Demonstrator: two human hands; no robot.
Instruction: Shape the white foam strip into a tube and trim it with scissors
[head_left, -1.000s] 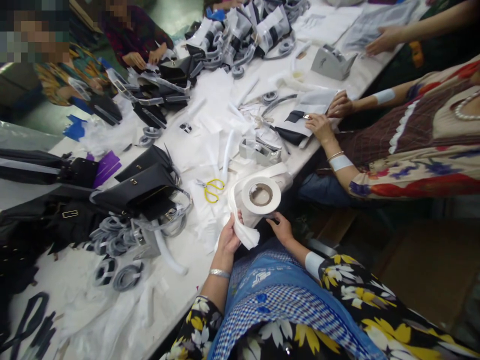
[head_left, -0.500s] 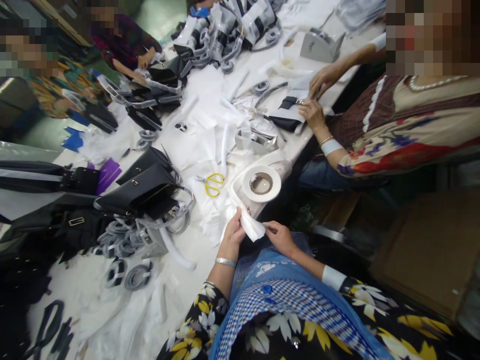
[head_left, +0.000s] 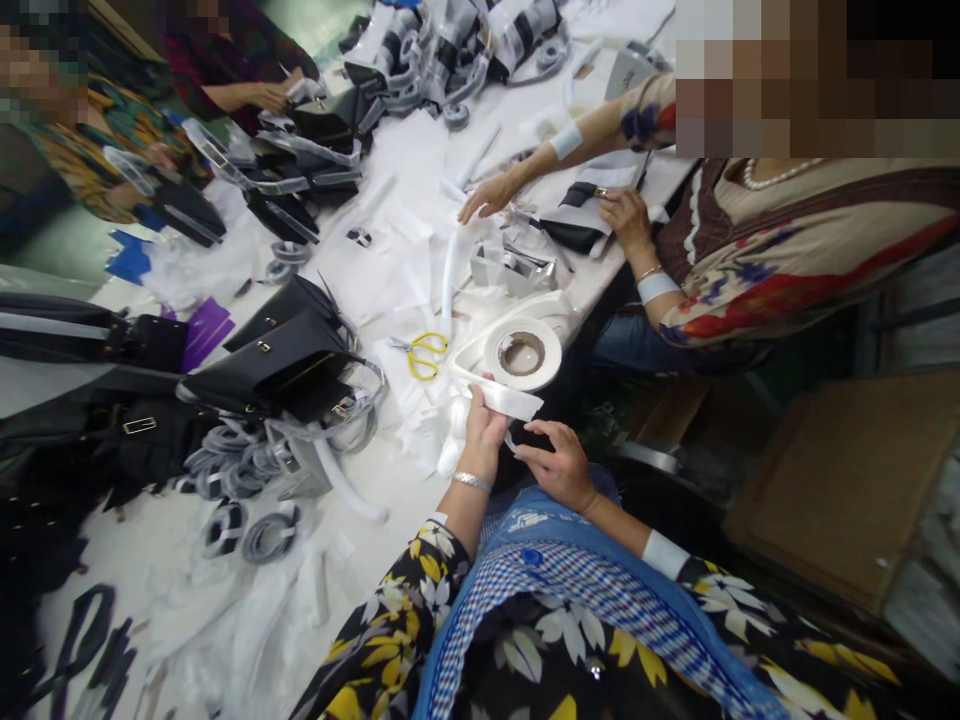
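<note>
At the table's near edge my left hand (head_left: 486,437) is closed on a white strip (head_left: 514,400), thumb on top. The strip's cut end sticks out to the right, and its other part loops back beside a white roll (head_left: 523,354) with a brown cardboard core. My right hand (head_left: 561,468) is just right of my left, its thumb and forefinger apart with a dark gap between them. A small pale end (head_left: 511,440) shows by its thumb; whether they touch I cannot tell. Left of the roll lie yellow-handled scissors (head_left: 426,356).
Behind the roll stands a tape dispenser (head_left: 514,268). Black handbags (head_left: 274,345) and wrapped grey coils (head_left: 225,460) lie to the left. At right a co-worker's hand (head_left: 491,195) reaches over the table; the other holds a black bag (head_left: 574,225). Two more people work at the far left.
My left hand has raised the strip and turned its end to the right. My right thumb and forefinger have spread. The co-worker's one hand has left the bag and reached across the table.
</note>
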